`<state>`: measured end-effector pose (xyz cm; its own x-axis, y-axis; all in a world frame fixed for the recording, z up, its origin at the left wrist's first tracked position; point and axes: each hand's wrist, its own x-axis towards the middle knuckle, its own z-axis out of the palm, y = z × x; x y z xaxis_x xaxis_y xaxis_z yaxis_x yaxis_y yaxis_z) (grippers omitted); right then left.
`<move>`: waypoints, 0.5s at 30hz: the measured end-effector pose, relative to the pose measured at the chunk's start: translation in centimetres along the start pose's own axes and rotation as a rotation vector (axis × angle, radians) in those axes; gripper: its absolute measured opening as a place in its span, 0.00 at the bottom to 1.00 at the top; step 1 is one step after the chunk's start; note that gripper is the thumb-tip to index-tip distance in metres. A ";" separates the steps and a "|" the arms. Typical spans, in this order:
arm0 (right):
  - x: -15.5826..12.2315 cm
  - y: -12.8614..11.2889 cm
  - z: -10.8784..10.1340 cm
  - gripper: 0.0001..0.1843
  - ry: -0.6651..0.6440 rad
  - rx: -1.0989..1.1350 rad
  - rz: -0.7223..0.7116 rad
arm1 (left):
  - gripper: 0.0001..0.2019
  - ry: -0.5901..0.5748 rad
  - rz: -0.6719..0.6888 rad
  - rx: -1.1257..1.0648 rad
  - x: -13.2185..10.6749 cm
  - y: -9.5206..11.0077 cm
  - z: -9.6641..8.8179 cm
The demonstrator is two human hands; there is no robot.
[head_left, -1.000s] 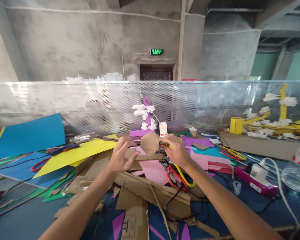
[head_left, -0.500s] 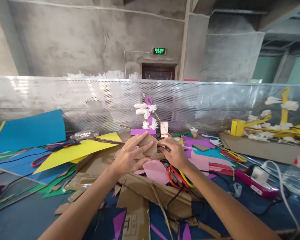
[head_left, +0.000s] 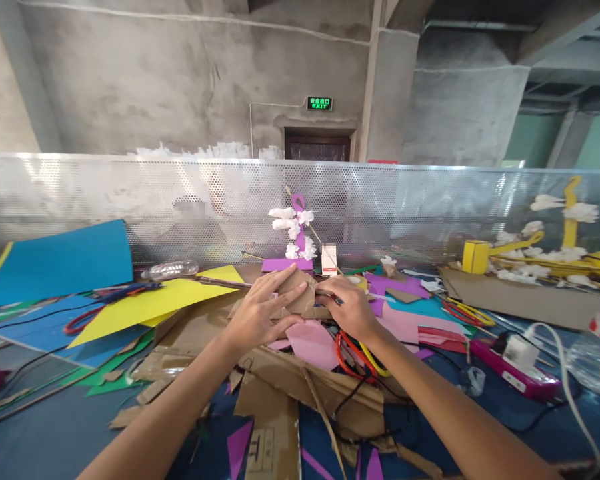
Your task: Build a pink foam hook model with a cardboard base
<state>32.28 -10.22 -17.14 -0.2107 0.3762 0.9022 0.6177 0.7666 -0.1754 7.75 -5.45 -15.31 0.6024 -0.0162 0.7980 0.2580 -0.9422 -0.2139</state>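
Note:
A small piece of brown cardboard lies on other cardboard in front of me. My left hand rests across it with fingers spread and stretched out, the thumb along its near side. At the cardboard's right edge is my right hand, its fingers bent and drawn together; what they pinch is hidden. Just behind the hands stands a purple box-shaped base with a looped purple upright carrying white paper tufts. Pink paper lies below my hands, beside orange and yellow scissor handles.
Yellow sheets and a blue board are at left, near a plastic bottle. A magenta power strip with a white cable is at right. A perforated metal panel stands behind. Cardboard scraps cover the near side.

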 end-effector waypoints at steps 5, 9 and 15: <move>0.1 -0.1 0.0 0.09 0.002 0.005 0.004 | 0.34 -0.013 -0.017 -0.027 -0.1 0.0 0.0; 0.1 -0.3 0.0 0.08 0.009 0.020 0.023 | 0.35 -0.009 -0.007 -0.020 0.0 0.0 0.0; 0.3 -0.2 -0.4 0.05 0.013 0.085 0.155 | 0.36 -0.043 -0.041 -0.038 0.0 -0.2 -0.3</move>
<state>32.36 -10.44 -16.65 -0.1081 0.4870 0.8667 0.5755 0.7415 -0.3448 7.49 -5.40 -15.13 0.6242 0.0367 0.7804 0.2553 -0.9537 -0.1593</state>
